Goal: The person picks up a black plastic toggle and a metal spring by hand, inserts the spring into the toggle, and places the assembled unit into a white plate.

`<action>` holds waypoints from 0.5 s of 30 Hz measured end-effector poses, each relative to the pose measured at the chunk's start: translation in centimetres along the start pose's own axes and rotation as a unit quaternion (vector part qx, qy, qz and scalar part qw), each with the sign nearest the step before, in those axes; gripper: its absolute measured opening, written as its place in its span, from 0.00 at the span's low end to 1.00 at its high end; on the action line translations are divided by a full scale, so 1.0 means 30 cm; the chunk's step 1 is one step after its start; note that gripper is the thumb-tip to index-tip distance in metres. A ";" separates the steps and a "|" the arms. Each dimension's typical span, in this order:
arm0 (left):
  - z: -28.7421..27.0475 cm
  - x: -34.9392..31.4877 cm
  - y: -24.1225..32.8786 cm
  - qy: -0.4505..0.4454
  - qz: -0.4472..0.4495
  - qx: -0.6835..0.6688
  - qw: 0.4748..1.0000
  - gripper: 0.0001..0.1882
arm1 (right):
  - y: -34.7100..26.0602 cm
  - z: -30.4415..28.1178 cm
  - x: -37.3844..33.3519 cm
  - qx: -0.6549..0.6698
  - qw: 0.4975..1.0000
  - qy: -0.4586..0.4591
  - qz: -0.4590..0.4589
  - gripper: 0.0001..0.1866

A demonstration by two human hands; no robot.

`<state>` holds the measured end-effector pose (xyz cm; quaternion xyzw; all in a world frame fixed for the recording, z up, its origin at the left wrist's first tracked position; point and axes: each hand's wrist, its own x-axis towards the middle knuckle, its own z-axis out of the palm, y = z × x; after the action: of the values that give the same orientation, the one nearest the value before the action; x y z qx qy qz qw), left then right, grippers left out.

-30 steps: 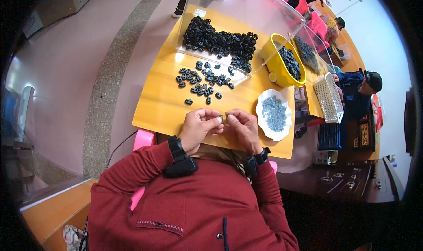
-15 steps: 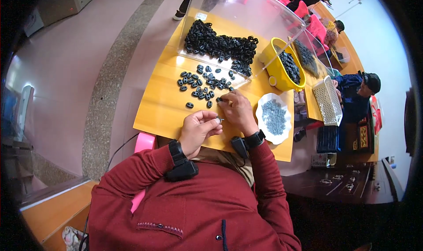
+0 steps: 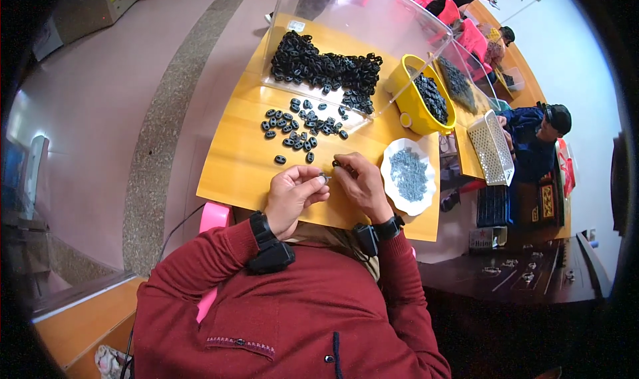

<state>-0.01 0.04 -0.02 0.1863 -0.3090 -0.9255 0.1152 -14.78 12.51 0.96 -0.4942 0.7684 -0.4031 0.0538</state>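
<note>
Thumb and finger of my left hand (image 3: 287,199) pinch a small thin grey pin (image 3: 327,177) over the near part of the wooden table (image 3: 226,173). Beside it, my right hand (image 3: 365,187) grips a small black oval piece (image 3: 336,164), partly covered by its fingers. The two hands are close but apart. Beyond them several black oval pieces with two holes (image 3: 303,127) lie loose on the tabletop. To the right of my right hand stands a white scalloped plate (image 3: 430,174) holding a heap of small grey pins (image 3: 408,173).
A clear plastic box (image 3: 373,29) lies at the far side, with a heap of black pieces (image 3: 326,67) at its opening. Right of it stands a yellow bucket (image 3: 401,98) of dark pieces. A white perforated basket (image 3: 491,149) is near a seated person (image 3: 530,127).
My right hand has picked a black oval piece off the table and drawn it back toward me. My left hand still pinches the pin. The view has shifted slightly.
</note>
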 end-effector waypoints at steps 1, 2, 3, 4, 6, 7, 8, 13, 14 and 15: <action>-0.001 0.001 0.001 0.002 0.000 -0.002 1.000 0.07 | -0.007 0.002 -0.008 0.000 1.000 0.000 0.000 0.12; -0.002 0.001 0.002 0.005 0.001 -0.005 1.000 0.07 | -0.020 0.007 -0.018 0.059 0.997 -0.009 0.050 0.11; -0.004 0.001 0.001 0.005 0.001 -0.005 1.000 0.07 | -0.032 0.013 -0.028 0.117 0.988 -0.018 0.099 0.09; -0.005 0.002 0.000 0.005 0.002 -0.011 1.000 0.07 | -0.042 0.019 -0.037 0.117 0.988 -0.017 0.099 0.09; -0.006 0.003 -0.001 0.004 0.003 -0.017 1.000 0.07 | -0.057 0.033 -0.049 0.260 0.951 -0.028 0.163 0.08; -0.007 0.004 -0.001 0.001 0.004 -0.023 1.000 0.07 | -0.059 0.038 -0.053 0.261 0.951 -0.027 0.163 0.08; -0.007 0.004 -0.002 -0.003 0.005 -0.028 1.000 0.07 | -0.060 0.042 -0.057 0.289 0.941 -0.030 0.173 0.08; -0.002 0.001 0.008 -0.009 0.008 -0.048 0.999 0.08 | -0.092 0.053 -0.075 0.407 0.884 -0.012 0.230 0.07; -0.001 0.000 0.009 -0.009 0.006 -0.050 0.999 0.08 | -0.097 0.049 -0.079 0.436 0.867 -0.015 0.240 0.08; -0.002 -0.001 0.008 -0.008 0.005 -0.051 0.999 0.08 | -0.099 0.047 -0.082 0.464 0.850 -0.018 0.249 0.09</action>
<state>0.05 -0.17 0.09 0.1710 -0.2637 -0.9408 0.1270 -10.71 13.14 1.23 -0.2110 0.5884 -0.6765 0.3894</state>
